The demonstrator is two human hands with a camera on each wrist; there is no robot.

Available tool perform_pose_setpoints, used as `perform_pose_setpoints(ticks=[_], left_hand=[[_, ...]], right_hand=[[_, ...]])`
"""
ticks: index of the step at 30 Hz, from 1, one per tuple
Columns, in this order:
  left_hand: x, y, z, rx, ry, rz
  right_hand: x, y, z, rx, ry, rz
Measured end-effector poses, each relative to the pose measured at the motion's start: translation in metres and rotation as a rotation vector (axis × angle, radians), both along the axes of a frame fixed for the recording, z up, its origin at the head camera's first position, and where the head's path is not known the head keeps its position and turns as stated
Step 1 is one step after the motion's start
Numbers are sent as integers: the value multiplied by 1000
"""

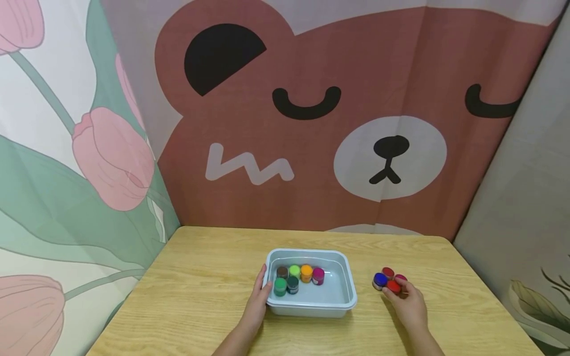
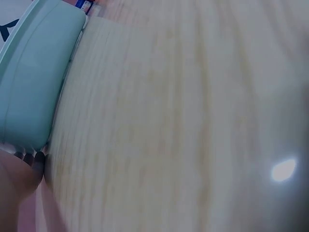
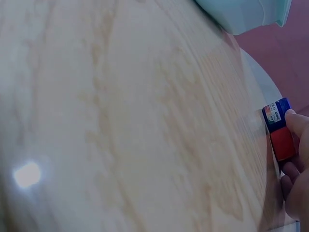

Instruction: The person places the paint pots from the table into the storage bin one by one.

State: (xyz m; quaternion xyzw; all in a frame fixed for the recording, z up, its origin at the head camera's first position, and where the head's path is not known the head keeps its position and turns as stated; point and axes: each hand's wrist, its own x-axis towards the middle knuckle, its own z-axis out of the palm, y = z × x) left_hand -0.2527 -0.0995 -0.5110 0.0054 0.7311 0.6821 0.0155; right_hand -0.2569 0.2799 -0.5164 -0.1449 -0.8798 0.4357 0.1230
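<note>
A light blue tray (image 1: 311, 309) holds several small paint jars, among them an orange jar (image 1: 306, 273) and a magenta jar (image 1: 318, 276). My left hand (image 1: 257, 307) grips the tray's left side, thumb at the rim; in the left wrist view its fingertips meet the tray (image 2: 36, 82). Right of the tray, my right hand (image 1: 410, 307) has thumb and fingers around the front red jar (image 1: 394, 287), which stands against a blue jar (image 1: 380, 281). Another red jar (image 1: 388, 272) and a pink-topped jar (image 1: 401, 278) are behind it. The right wrist view shows the red jar (image 3: 283, 144) beside the thumb.
The wooden table (image 1: 200, 282) extends around the tray and jars. Behind its far edge hangs a cloth with a bear print (image 1: 311, 148); a tulip-print cloth (image 1: 111, 158) hangs at the left and another printed cloth (image 1: 525, 198) at the right.
</note>
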Motion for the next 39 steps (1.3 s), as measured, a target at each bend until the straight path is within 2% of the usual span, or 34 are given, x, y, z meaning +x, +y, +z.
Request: perform_pose_setpoints(ticks=[12, 27, 34, 39], left_hand=[[1, 0, -1, 6, 1, -7], [3, 1, -1, 9, 6, -3], [2, 1, 0, 6, 11, 1], [1, 0, 1, -6, 23, 1]], right_hand=[[2, 0, -5, 18, 37, 6], [6, 1, -3, -6, -5, -18], [7, 1, 3, -63, -40, -21], [8, -2, 12, -82, -14, 1]])
